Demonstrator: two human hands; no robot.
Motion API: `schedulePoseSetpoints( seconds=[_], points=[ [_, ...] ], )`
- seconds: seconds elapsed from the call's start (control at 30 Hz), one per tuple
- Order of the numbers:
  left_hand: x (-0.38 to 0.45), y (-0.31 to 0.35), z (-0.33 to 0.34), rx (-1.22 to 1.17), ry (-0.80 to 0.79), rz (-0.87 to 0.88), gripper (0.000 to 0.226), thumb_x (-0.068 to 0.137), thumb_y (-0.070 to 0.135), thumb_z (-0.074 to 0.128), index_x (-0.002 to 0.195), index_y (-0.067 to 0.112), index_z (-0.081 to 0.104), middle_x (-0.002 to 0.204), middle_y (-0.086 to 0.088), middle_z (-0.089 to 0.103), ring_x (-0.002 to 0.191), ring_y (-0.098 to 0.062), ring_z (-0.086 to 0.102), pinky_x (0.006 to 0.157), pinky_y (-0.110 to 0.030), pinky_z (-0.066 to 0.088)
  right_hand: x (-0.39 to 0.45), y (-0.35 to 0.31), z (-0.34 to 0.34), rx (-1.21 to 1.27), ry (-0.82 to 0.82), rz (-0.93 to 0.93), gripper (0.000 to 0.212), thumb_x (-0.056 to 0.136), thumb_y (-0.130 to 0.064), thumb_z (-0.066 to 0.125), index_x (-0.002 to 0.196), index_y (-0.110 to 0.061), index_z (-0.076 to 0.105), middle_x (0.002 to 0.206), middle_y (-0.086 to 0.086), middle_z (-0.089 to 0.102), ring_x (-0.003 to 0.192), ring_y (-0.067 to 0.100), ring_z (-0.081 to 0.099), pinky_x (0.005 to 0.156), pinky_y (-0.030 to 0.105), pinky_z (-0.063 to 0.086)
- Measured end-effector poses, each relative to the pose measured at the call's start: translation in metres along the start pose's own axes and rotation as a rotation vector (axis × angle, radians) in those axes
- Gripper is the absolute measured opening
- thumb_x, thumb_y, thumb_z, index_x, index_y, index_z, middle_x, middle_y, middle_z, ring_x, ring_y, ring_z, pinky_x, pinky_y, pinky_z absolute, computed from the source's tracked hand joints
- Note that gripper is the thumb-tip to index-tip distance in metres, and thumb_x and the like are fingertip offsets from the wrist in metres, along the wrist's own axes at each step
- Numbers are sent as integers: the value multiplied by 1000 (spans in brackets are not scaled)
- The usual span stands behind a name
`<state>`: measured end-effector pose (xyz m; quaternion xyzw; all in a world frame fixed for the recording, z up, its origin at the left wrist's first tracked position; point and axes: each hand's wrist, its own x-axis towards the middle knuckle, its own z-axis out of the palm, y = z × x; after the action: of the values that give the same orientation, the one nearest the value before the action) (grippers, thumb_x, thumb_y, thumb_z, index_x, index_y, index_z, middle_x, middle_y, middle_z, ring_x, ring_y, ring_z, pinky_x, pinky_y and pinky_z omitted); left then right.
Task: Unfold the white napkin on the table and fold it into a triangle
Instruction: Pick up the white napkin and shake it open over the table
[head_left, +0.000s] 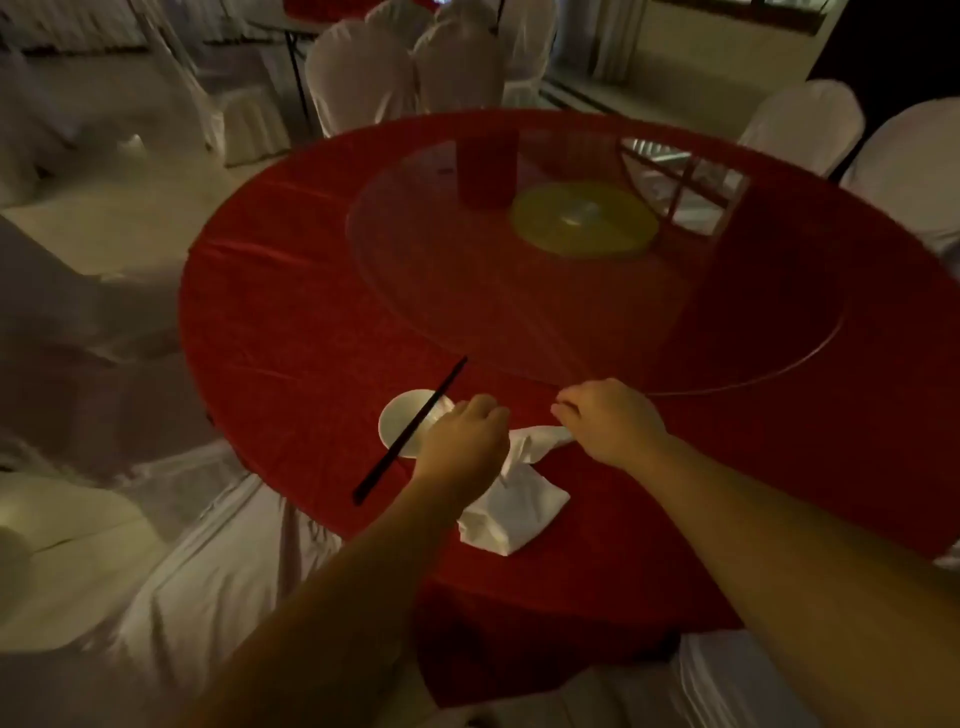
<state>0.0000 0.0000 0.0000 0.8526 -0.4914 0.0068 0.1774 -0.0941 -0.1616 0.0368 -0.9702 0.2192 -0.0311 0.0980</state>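
Observation:
The white napkin (511, 512) lies partly folded on the red tablecloth (291, 312) near the table's front edge. Its lower part rests flat; its upper part is lifted and stretched between my hands. My left hand (465, 441) pinches the cloth's left upper part, fingers closed. My right hand (608, 421) grips the napkin's right upper end, pulled out to the right. The pinched edges are hidden under my fingers.
A small white dish (402, 421) sits just left of my left hand, with black chopsticks (410, 431) lying across it. A glass turntable (571, 291) with a yellow hub (584, 218) fills the table's middle. White-covered chairs (363, 78) ring the table.

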Motion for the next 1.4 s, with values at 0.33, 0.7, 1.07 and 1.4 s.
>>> schedulePoseSetpoints(
  seconds=[0.33, 0.7, 1.07, 1.4],
  points=[
    [-11, -18, 62, -102, -127, -47, 25, 97, 26, 43, 96, 12, 63, 97, -5, 66, 90, -20, 57, 82, -31, 43, 48, 12, 69, -103, -285, 110, 36, 93, -14, 41, 124, -21, 58, 122, 8, 62, 110, 30, 55, 88, 44, 48],
    [22, -28, 73, -158, -236, -247, 37, 96, 15, 48, 132, 18, 46, 132, -8, 53, 108, -24, 58, 88, -41, 52, 52, 31, 92, -144, -381, 111, 22, 88, -28, 56, 108, -21, 61, 111, 2, 57, 108, 24, 49, 89, 43, 40],
    [70, -20, 61, -19, -447, -227, 20, 94, 23, 46, 107, 20, 62, 88, 1, 60, 80, -17, 58, 69, -33, 51, 36, 65, 9, 253, -246, 10, 4, 83, -25, 62, 79, -26, 60, 65, -3, 61, 53, 13, 55, 50, 28, 38],
    [83, 11, 6, 167, -436, -29, 22, 95, 41, 45, 85, 25, 56, 84, 3, 60, 78, -17, 56, 65, -32, 45, 6, 117, -77, 177, -95, 57, 16, 83, -37, 66, 92, -23, 68, 82, -3, 66, 73, 15, 62, 67, 36, 52]
  ],
)
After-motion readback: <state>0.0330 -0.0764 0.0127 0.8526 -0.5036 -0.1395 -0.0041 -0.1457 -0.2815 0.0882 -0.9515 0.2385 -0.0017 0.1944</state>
